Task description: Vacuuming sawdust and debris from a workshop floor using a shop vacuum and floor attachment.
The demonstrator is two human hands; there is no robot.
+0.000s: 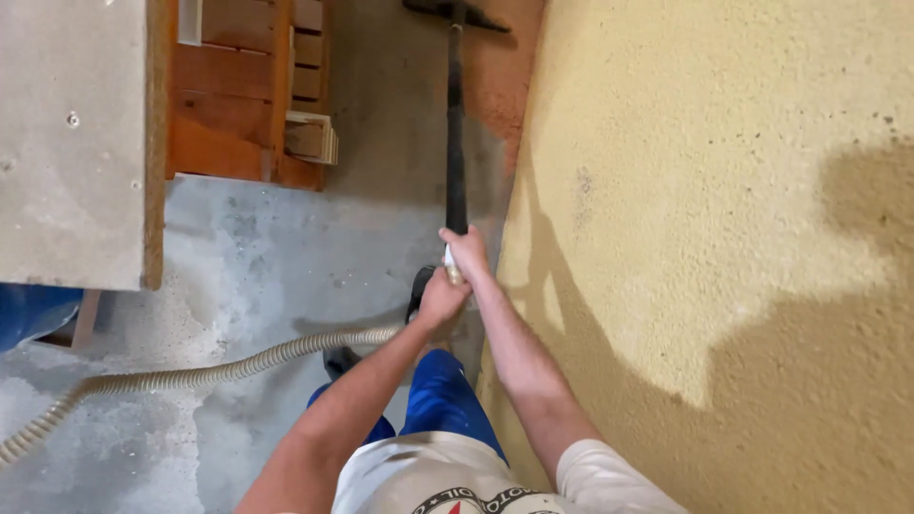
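The vacuum wand (456, 133) is held by both hands close in front of the body: the left hand (441, 300) is closed on its lower end, where the corrugated hose (190, 377) joins, and the right hand (466, 252) is clamped just above it on the black tube. The hose is trailed over the concrete floor (276, 247) beside the feet, so it could be stepped on or caught, and the wand could be jerked aside. Further off, the tube runs along the rough yellow wall (714, 190), which could be scraped. The floor nozzle (455, 11) lies far ahead, near the wooden pallet (248, 95). No container is seen; the grey worktop (71, 143) at the left is only partly visible.
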